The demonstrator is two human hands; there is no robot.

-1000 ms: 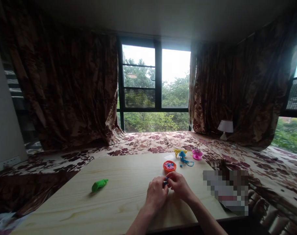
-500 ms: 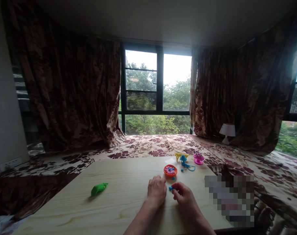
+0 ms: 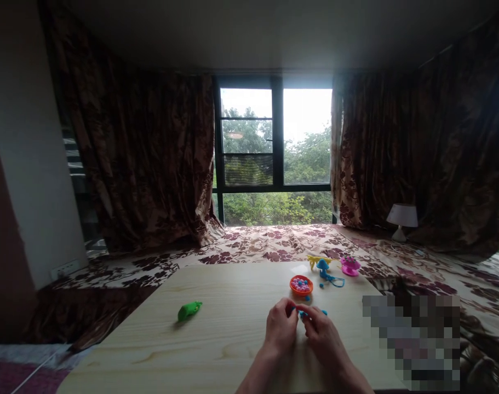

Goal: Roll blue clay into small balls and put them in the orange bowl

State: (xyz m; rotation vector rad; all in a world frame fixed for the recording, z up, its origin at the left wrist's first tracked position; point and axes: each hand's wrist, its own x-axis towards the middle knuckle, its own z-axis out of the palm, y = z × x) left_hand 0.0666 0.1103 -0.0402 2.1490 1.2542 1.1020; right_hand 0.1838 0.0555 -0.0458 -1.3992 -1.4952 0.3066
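Note:
My left hand (image 3: 281, 324) and my right hand (image 3: 323, 330) meet over the table, fingertips pinched together. Small blue pieces (image 3: 302, 314) show between them, partly covered by the fingers. Another bit of blue (image 3: 324, 312) peeks out behind the right knuckles. Just beyond the hands stands an orange bowl (image 3: 292, 290) with several pink and blue beads in it. One blue bead (image 3: 307, 298) lies on the tabletop at the bowl's near side. Exactly how the pieces join between the fingers is hidden.
On the pale wooden table (image 3: 150, 334), a green toy (image 3: 189, 311) lies to the left. At the back right are a yellow toy (image 3: 315, 261), a blue mushroom-shaped piece (image 3: 323, 266), a blue loop (image 3: 337, 282) and a pink toy (image 3: 350, 266). A lamp (image 3: 402, 216) stands beyond.
The two hands have come together, fingertips touching; before, a gap lay between them, with a blue piece in the right fingers. The whole scene has shifted rightward in view.

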